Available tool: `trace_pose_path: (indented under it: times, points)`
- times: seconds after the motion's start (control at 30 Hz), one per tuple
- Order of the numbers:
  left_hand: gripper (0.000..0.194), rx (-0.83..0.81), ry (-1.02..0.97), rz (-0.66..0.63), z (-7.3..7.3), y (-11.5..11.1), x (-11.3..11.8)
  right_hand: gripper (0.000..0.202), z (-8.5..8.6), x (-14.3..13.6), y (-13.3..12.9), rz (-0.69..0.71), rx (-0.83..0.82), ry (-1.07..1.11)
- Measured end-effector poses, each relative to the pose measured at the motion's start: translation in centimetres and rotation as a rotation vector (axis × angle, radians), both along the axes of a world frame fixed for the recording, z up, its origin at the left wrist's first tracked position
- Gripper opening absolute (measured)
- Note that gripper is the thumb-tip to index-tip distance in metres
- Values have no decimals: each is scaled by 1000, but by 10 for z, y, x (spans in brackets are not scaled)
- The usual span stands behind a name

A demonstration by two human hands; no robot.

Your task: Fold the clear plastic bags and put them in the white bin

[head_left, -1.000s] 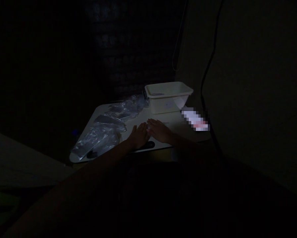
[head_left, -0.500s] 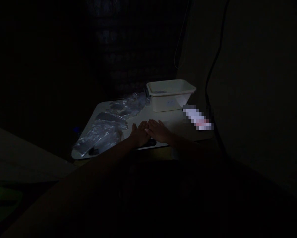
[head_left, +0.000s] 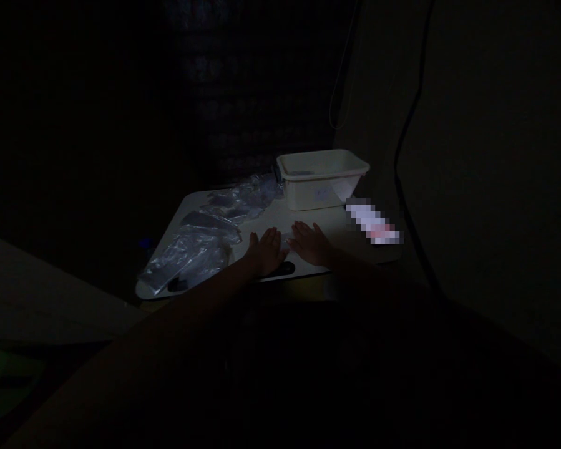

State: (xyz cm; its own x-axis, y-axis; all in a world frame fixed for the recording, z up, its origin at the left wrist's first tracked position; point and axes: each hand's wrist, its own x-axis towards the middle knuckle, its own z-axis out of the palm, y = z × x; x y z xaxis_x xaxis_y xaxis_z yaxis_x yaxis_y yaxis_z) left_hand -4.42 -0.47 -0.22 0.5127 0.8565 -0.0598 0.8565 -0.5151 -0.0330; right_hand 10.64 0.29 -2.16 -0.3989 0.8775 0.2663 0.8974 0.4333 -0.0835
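My left hand (head_left: 265,251) lies flat, fingers stretched out, near the front edge of a small white table (head_left: 303,218). To its right, my right hand (head_left: 311,243) is also flat with its fingers spread. Between the two hands a small, clear, plastic-looking piece (head_left: 286,240) shows, partly covered by them. Clear plastic bags (head_left: 191,252) lie to the left of my left hand, and more crumpled clear bags (head_left: 252,193) are heaped behind them. The room is very dark, so fine detail is lost.
A white plastic tub (head_left: 322,187) stands at the table's back right. A lit, pixelated phone-like object (head_left: 372,223) lies at the right edge. Dark slots (head_left: 284,268) cut the front edge. A black cable (head_left: 397,156) hangs along the right wall.
My right hand has moved right, away from my left hand, which it overlapped before. The clear piece between them now shows. My left hand has barely moved.
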Motion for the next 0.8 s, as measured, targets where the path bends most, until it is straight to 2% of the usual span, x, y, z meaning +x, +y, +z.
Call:
trace_pose_path:
  times: [0.23, 0.5, 0.8]
  points:
    - [57, -9, 3, -3, 1, -1, -1, 52, 2, 11, -1, -49, 3, 32]
    - [58, -10, 82, 1, 3, 0, 0, 51, -1, 23, 3, -138, 40, -132]
    - [58, -15, 84, 7, 3, 0, 0, 46, -2, 36, -1, -160, 105, -176]
